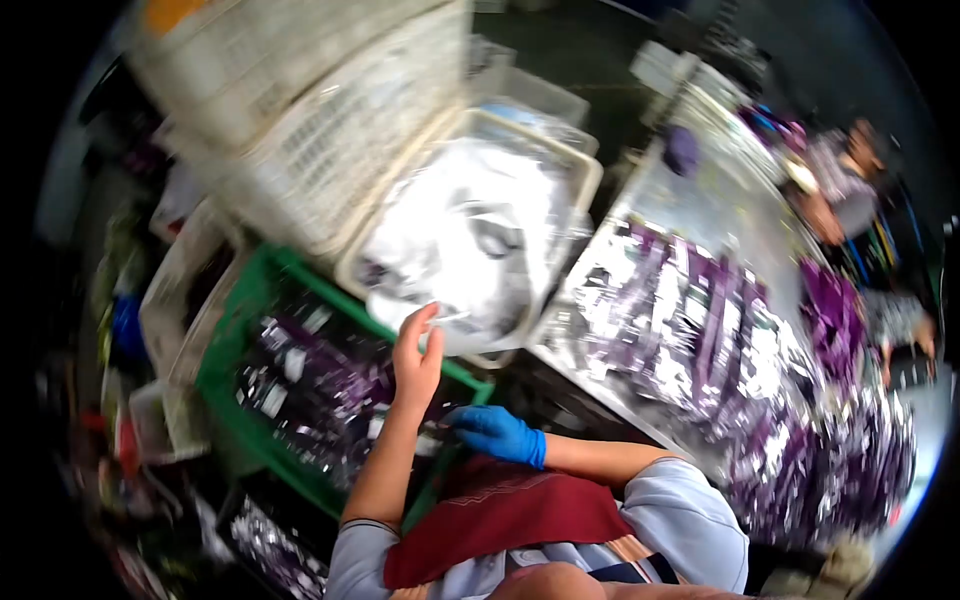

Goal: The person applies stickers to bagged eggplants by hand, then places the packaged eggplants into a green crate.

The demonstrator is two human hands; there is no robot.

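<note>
My left hand [418, 360] is bare and reaches up to the near edge of a white crate [590, 185]. Its thumb and fingers are apart, close to the crumpled white plastic sheeting [460, 215] inside that crate. In a blue glove, my right hand [495, 433] is held low before the dark red apron [540, 500], by the corner of a green crate [225, 345]. Blur hides how its fingertips are set. Shiny purple and silver packets [330, 375] fill the green crate under my left forearm.
A metal table [720, 190] at the right carries rows of purple packets [700, 320]. Stacked white crates [320, 130] rise at the upper left. Other people [850, 180] are at the table's far side. A dark crate of packets [275, 540] is at the lower left.
</note>
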